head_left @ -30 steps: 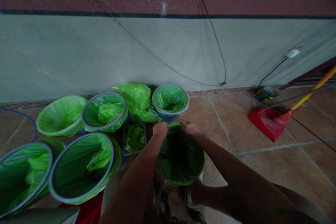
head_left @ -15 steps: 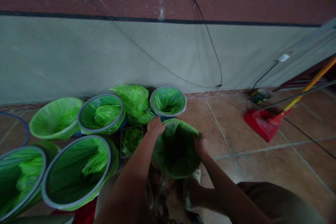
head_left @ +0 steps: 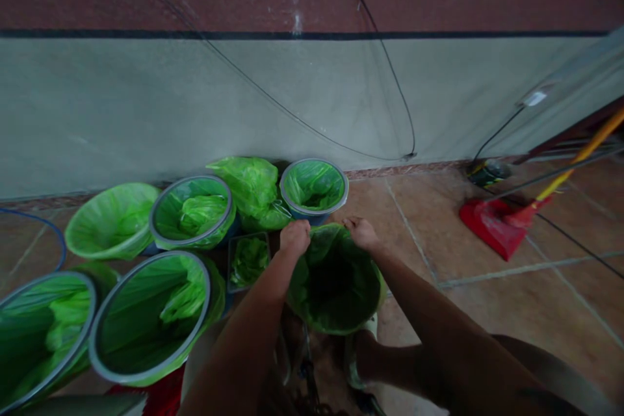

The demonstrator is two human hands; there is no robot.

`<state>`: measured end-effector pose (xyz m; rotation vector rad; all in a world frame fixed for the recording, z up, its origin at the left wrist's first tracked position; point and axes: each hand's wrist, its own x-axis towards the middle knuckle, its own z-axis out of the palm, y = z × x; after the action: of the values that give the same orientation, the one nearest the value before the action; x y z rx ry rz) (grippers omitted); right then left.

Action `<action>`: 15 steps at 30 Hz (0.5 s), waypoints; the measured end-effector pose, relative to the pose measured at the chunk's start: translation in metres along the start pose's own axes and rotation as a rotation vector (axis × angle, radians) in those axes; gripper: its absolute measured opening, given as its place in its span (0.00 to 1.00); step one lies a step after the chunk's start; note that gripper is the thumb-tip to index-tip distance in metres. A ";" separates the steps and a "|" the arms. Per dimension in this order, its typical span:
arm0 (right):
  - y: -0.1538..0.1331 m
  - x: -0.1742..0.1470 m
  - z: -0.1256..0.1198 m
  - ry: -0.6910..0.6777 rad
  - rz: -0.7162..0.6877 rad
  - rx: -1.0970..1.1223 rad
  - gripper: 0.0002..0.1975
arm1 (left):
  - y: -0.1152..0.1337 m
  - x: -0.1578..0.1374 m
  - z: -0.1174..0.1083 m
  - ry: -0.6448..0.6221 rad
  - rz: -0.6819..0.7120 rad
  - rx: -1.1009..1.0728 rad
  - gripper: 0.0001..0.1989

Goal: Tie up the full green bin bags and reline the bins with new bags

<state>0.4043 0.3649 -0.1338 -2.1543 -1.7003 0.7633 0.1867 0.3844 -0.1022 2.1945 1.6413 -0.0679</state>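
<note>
Between my feet stands a trash bin whose mouth is lined with a green plastic bag (head_left: 336, 322), folded over the rim; its inside is dark. My left hand (head_left: 295, 238) is closed on the bag's edge at the far left of the mouth. At the far right of the same rim, my right hand (head_left: 361, 233) pinches the bag's edge, fingers curled. Just beyond my hands is a small round bin (head_left: 313, 185) with a grey rim and a green liner. A small square bin (head_left: 248, 261), lined too, stands left of my left forearm.
Several green-lined bins, including a large one (head_left: 100, 331), fill the left side. A puffed green bag (head_left: 251, 185) rests by the wall. On the right lie a red dustpan (head_left: 494, 227) with a yellow handle and a dark can (head_left: 489, 173). Black cable (head_left: 390, 68) hangs along the wall.
My right hand has moved from the right side of the bin's mouth to its far edge, nearer my left hand. The left hand keeps its place on the rim.
</note>
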 end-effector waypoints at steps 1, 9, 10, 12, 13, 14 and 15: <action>0.001 0.000 0.003 -0.032 -0.028 0.017 0.19 | -0.001 -0.001 -0.001 -0.011 0.020 0.013 0.14; 0.018 -0.016 0.014 -0.133 -0.200 -0.010 0.16 | 0.004 -0.011 -0.008 -0.099 0.069 0.139 0.15; 0.017 -0.017 0.014 -0.143 -0.173 -0.051 0.17 | 0.006 -0.013 -0.009 -0.126 0.048 0.159 0.15; 0.014 -0.017 0.014 -0.142 -0.119 -0.122 0.17 | 0.010 -0.016 -0.009 -0.189 0.003 0.187 0.16; 0.012 -0.017 0.014 -0.138 -0.106 -0.152 0.18 | 0.012 -0.018 -0.010 -0.215 -0.014 0.189 0.17; 0.010 -0.017 0.014 -0.133 -0.098 -0.180 0.18 | 0.013 -0.019 -0.011 -0.236 -0.026 0.186 0.18; 0.008 -0.017 0.014 -0.128 -0.093 -0.199 0.18 | 0.014 -0.019 -0.013 -0.249 -0.035 0.180 0.18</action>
<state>0.4007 0.3455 -0.1457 -2.1755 -2.0041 0.7490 0.1913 0.3681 -0.0815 2.1816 1.5854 -0.4965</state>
